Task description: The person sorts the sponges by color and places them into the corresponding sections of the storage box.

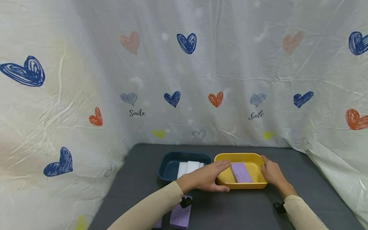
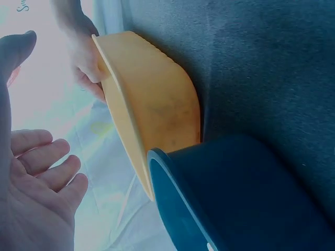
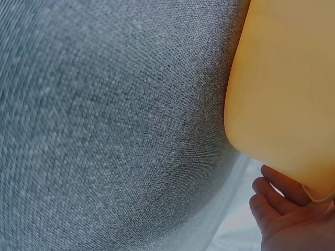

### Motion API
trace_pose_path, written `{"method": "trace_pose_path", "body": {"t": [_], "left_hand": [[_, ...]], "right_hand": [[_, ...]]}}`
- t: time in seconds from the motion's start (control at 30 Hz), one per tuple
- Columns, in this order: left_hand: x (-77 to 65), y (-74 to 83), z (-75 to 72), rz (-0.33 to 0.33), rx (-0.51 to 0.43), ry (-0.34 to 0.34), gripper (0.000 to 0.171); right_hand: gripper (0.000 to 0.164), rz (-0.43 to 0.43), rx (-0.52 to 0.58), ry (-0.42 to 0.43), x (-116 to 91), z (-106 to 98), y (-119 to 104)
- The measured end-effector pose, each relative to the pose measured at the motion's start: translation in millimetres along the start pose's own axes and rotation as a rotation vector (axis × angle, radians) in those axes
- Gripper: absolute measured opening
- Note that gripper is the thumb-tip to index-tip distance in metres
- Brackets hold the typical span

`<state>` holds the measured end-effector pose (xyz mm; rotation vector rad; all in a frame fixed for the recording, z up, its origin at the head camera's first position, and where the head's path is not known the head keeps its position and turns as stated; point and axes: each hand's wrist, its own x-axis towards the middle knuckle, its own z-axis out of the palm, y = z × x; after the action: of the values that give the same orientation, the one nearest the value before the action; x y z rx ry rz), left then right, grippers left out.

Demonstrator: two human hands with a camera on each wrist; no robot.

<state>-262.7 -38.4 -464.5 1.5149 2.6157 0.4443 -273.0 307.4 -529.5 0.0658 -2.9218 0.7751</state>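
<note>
A yellow plastic bin (image 1: 241, 186) stands on the table with one purple sponge (image 1: 241, 172) inside it. My right hand (image 1: 273, 172) grips its right rim, fingers along the outer wall and thumb toward the inside. In the right wrist view those fingers (image 3: 282, 196) lie against the end of the bin. My left hand (image 1: 205, 177) hovers at the bin's left end with fingers extended and holds nothing; the left wrist view shows its palm (image 2: 42, 193) apart from the bin. Left of it sits a dark blue bin (image 1: 166, 166) with several white sponges (image 1: 189, 166), partly hidden by my left hand.
Two more purple sponges lie on the dark grey table (image 1: 224, 210) near the front; one sponge (image 1: 181, 215) is partly covered by my left forearm and the other sponge (image 1: 158, 223) mostly hidden. A white curtain (image 1: 215, 64) printed with hearts surrounds the table's back and sides.
</note>
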Motion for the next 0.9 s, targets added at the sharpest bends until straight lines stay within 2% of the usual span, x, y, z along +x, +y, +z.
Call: {"method": "trace_pose_path", "body": {"t": [0.27,0.5,0.73,0.9], "left_hand": [[-22.0,-1.8,-1.4,-0.025,-0.017,-0.026,0.097],[-50.0,-4.8,-5.6,-0.023,-0.007,-0.035,0.097],[-78.2,-8.4,-6.6,-0.012,0.002,-0.022,0.097],[-93.1,-9.4,-6.3,0.003,0.003,-0.002,0.096]], "right_hand": [[0.055,0.004,0.001,0.003,-0.3,0.2,-0.7],[0.056,0.006,-0.005,0.003,0.3,-0.2,1.3],[0.056,-0.003,0.0,0.009,1.5,1.1,2.6],[0.056,0.006,0.006,-0.001,1.4,1.1,1.3]]}}
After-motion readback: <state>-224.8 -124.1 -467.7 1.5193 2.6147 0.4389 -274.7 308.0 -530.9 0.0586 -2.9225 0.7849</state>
